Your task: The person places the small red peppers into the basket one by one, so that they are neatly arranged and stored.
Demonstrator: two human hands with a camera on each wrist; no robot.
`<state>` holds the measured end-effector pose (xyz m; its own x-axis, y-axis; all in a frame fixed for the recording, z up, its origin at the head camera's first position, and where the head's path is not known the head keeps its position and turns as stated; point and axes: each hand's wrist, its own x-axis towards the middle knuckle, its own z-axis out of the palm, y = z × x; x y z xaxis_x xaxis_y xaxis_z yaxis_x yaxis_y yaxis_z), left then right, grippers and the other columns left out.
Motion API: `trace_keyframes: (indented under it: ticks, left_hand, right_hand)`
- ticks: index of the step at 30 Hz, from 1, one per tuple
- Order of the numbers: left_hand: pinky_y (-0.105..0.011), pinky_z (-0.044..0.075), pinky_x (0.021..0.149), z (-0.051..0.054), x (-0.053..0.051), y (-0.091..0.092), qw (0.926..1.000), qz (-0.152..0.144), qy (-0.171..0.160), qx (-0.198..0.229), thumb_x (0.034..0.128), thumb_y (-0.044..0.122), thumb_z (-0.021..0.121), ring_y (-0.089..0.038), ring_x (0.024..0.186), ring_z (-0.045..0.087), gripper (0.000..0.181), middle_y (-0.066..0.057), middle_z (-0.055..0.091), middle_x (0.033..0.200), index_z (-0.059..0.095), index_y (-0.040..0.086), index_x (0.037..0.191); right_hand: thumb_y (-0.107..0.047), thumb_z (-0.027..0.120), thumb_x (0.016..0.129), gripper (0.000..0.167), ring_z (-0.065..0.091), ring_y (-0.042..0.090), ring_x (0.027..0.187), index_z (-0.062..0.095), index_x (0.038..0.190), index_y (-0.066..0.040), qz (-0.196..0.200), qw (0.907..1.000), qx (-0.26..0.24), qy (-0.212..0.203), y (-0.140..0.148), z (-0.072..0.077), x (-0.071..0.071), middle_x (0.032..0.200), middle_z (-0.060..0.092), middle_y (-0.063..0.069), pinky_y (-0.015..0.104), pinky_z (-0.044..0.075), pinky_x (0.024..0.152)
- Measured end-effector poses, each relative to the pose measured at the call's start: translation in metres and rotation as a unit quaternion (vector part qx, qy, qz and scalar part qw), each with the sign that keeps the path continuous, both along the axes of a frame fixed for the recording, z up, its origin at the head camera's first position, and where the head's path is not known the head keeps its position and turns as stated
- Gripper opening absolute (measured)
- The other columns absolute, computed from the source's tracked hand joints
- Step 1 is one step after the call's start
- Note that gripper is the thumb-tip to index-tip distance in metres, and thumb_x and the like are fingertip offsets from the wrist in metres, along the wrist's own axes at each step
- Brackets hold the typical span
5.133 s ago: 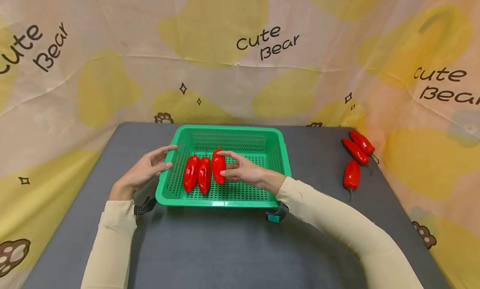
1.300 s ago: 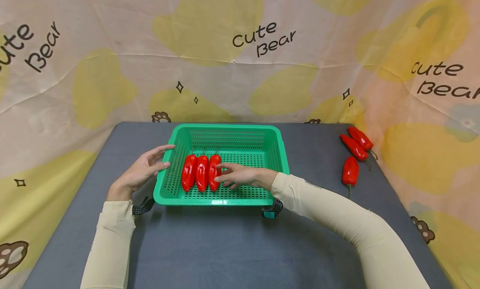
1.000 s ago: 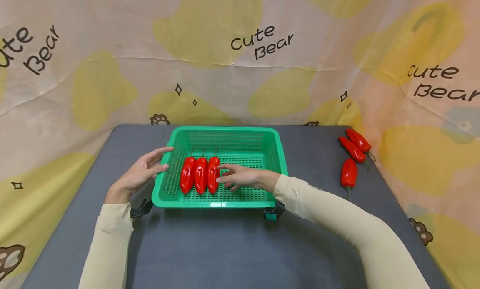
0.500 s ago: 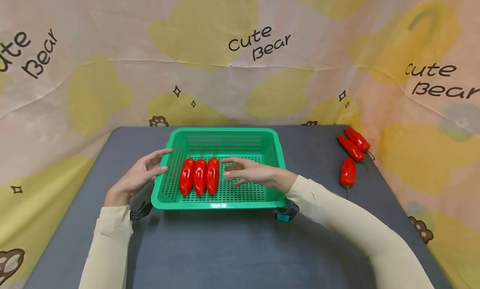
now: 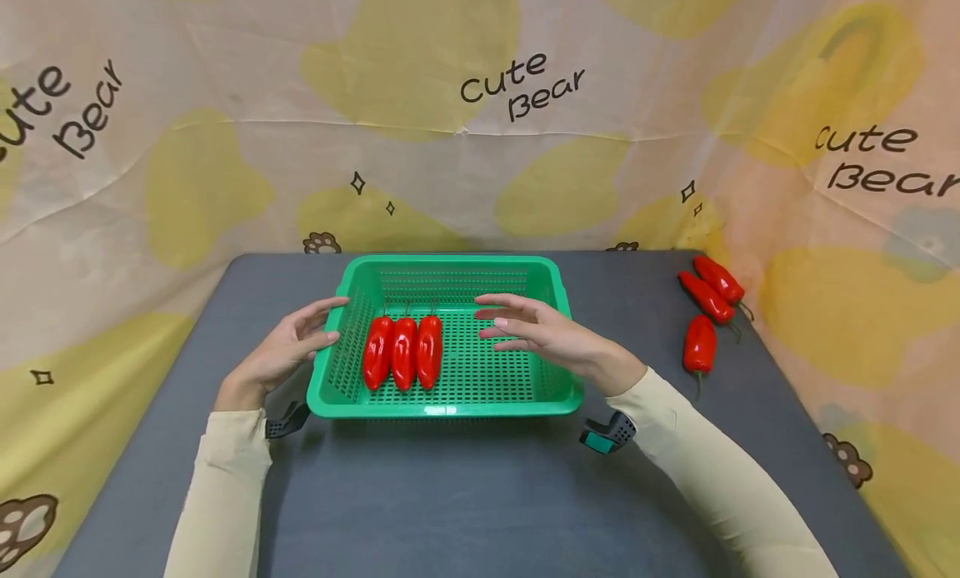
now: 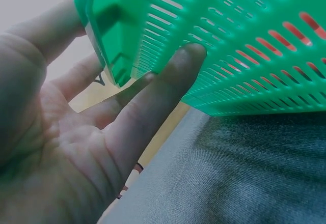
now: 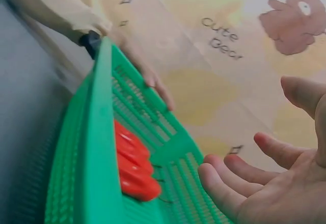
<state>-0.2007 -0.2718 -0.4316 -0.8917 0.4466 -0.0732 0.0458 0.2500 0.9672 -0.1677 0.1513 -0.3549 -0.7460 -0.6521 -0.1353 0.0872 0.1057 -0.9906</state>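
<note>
Three glossy red chili peppers lie side by side in the green plastic basket (image 5: 442, 411), toward its left: a left one (image 5: 377, 353), a middle one (image 5: 404, 353) and a right one (image 5: 429, 351). My left hand (image 5: 279, 353) touches the basket's left rim with its thumb and fingers extended. In the left wrist view, a fingertip (image 6: 191, 56) rests against the slotted outer wall. Over the basket's right part, my right hand (image 5: 551, 335) is held with fingers spread and nothing in it. The right wrist view shows those fingers (image 7: 229, 183) apart from the basket and peppers.
Beyond the basket's right side, three more red peppers lie on the dark grey table (image 5: 420, 495): two close together, a far one (image 5: 718, 280) and one next to it (image 5: 707, 298), and a nearer one (image 5: 700, 345). A patterned cloth (image 5: 420, 87) hangs around the table.
Earlier, my right hand was at the third pepper, which now lies straight beside the other two. The hand has since let go and drawn back rightward, fingers spreading. My left hand stays at the rim.
</note>
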Motion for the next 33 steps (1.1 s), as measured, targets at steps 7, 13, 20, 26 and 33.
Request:
trace_keyframes:
  ticks: [7,13,20,26,33]
  left_hand:
    - [-0.032,0.06,0.076,-0.002,0.001,0.0,0.9999,0.006,0.006,-0.007,0.1024,0.015,0.058,-0.001,0.108,0.064,0.062,-0.022,0.025,0.164,0.032,0.012,0.158]
    - [-0.032,0.06,0.079,-0.001,0.001,0.0,0.9998,0.008,0.006,-0.016,0.1026,0.017,0.058,0.0,0.112,0.062,0.061,-0.02,0.022,0.167,0.033,0.014,0.158]
    - [-0.032,0.06,0.079,0.0,0.0,0.0,0.9998,0.007,0.007,-0.016,0.1024,0.017,0.059,0.0,0.111,0.063,0.061,-0.021,0.022,0.166,0.033,0.013,0.158]
    - [-0.03,0.057,0.078,0.0,0.0,-0.001,0.9992,0.015,0.004,-0.037,0.1021,0.021,0.06,-0.01,0.125,0.054,0.062,-0.017,0.02,0.168,0.034,0.016,0.158]
    - [-0.036,0.048,0.082,0.002,0.002,0.0,0.9982,0.021,0.005,-0.056,0.1014,0.025,0.062,-0.04,0.149,0.027,0.062,-0.014,0.017,0.17,0.035,0.019,0.158]
  right_hand:
    - [-0.018,0.048,0.107,0.052,0.049,0.032,0.141,0.035,0.156,-0.011,-0.02,0.9991,0.004,0.036,0.029,0.008,0.007,0.159,0.04,0.012,0.04,0.045,0.113]
    - [-0.021,0.046,0.108,0.053,0.044,0.034,0.144,0.031,0.157,-0.009,-0.047,0.9972,-0.007,0.058,0.062,0.009,0.013,0.162,0.035,0.012,0.029,0.047,0.109]
    - [-0.017,0.041,0.11,0.05,0.049,0.027,0.141,0.031,0.157,-0.009,-0.093,0.9927,0.003,0.078,0.104,0.005,0.019,0.161,0.028,0.025,0.025,0.049,0.106]
    - [-0.017,0.039,0.11,0.046,0.055,0.015,0.135,0.035,0.156,-0.013,-0.114,0.9897,0.006,0.086,0.136,0.002,0.022,0.152,0.042,0.002,0.021,0.049,0.104]
    - [-0.014,0.037,0.11,0.039,0.061,0.005,0.125,0.041,0.149,-0.018,-0.142,0.9839,-0.042,0.1,0.174,-0.005,0.023,0.143,0.05,-0.008,0.019,0.049,0.102]
